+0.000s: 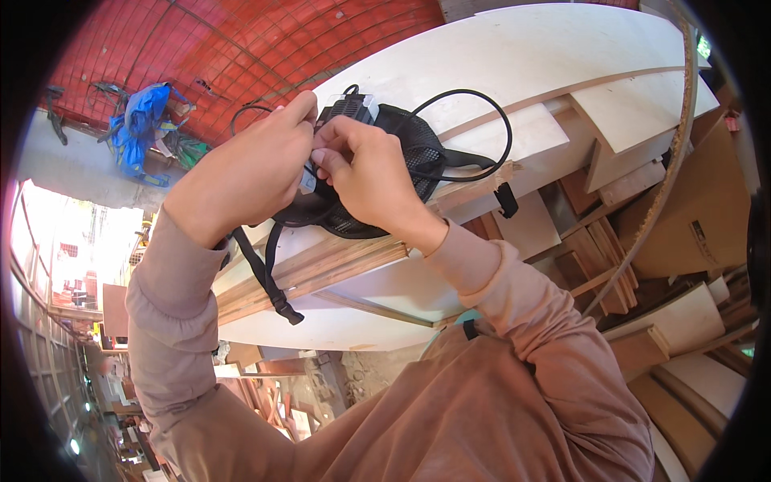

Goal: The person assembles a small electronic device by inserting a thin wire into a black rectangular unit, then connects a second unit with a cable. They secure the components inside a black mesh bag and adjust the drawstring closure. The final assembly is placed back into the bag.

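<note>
My left hand and my right hand meet over a black mesh pouch with straps that lies on the stacked boards. The fingers of the right hand are pinched together close to the left hand's closed fingers. What either hand grips is hidden by the fingers. A small light grey piece shows just under the left hand. Behind the right hand stands a black box with a clear casing, against the pouch. A black cable loops out to the right. One black strap with a buckle hangs over the near board edges.
White-faced boards are stacked beneath the pouch. Wood offcuts and a brown panel crowd the right side. A rough-edged strip curves down there. Blue plastic bags hang at the left by a red wall with wire mesh.
</note>
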The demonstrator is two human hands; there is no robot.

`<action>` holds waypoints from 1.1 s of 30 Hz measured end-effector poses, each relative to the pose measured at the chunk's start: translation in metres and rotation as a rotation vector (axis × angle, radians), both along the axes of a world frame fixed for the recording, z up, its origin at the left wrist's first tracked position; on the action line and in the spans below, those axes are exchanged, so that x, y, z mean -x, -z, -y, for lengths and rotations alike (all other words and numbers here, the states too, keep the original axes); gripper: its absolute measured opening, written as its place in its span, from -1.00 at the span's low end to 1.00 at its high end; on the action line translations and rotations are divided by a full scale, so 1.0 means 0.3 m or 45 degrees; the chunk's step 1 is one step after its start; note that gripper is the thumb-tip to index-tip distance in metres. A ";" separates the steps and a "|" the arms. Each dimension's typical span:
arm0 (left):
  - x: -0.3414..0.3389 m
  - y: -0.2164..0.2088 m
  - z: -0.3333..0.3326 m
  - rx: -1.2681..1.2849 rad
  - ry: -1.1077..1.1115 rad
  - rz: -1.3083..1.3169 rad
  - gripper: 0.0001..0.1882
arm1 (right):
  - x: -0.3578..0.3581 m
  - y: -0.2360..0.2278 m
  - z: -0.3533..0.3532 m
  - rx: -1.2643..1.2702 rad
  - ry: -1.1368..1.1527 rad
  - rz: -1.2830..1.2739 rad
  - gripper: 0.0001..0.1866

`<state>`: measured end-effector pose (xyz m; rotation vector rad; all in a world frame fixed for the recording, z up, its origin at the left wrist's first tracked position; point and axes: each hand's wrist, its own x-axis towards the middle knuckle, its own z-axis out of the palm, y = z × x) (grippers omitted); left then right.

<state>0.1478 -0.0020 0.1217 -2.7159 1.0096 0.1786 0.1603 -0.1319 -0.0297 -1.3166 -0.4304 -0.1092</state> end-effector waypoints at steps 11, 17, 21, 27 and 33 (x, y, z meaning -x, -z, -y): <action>-0.040 -0.002 -0.007 -0.057 0.011 0.046 -0.84 | -0.052 0.020 -0.037 0.026 0.250 0.255 -0.97; -0.046 -0.011 -0.002 -0.024 -0.027 0.014 -0.86 | -0.043 0.001 -0.031 -0.042 0.156 0.113 -0.96; -0.053 -0.005 -0.013 0.021 -0.008 0.013 -0.87 | -0.038 -0.009 -0.019 -0.004 0.083 0.018 -0.96; -0.035 -0.025 0.021 0.059 -0.067 -0.039 -0.86 | -0.038 -0.004 -0.014 0.036 0.102 0.092 -0.96; -0.051 0.000 -0.009 0.017 -0.007 0.009 -0.85 | -0.062 0.022 -0.030 0.010 0.247 0.391 -0.93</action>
